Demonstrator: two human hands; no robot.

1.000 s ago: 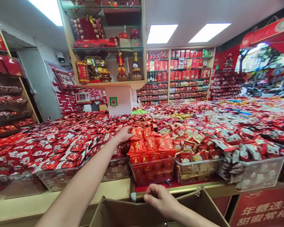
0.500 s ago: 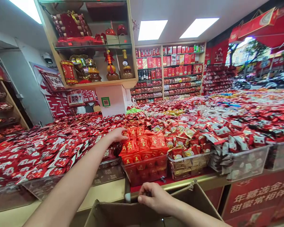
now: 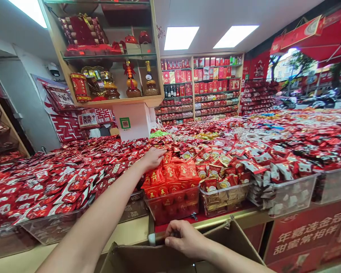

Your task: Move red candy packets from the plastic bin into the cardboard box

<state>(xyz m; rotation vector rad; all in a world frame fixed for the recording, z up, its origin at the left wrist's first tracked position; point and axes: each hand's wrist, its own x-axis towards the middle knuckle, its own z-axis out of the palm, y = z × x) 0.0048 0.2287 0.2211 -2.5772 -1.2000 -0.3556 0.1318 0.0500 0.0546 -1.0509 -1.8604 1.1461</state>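
My left hand point(image 3: 154, 158) reaches over the back of a clear bin point(image 3: 173, 206) filled with red candy packets point(image 3: 170, 174). Its fingers stretch to the right and lie on the packets at the rear; the fingertips are partly hidden. Lower down, my right hand point(image 3: 184, 238) is closed at the far rim of an open cardboard box point(image 3: 142, 258), thumb and curled fingers on the edge. The box stands against the front of the counter. Its visible inside is dark.
Beside the red packets stand a bin of durian-labelled packets point(image 3: 226, 195) and a bin of white-and-red packets point(image 3: 287, 193). Many red packets point(image 3: 53, 185) spread to the left. A wooden display cabinet point(image 3: 110, 100) overhangs the counter on a white pillar point(image 3: 132, 125).
My left hand has moved right and slightly up over the red packets, its fingers straighter. The right hand stays at the box rim. The view has shifted slightly.
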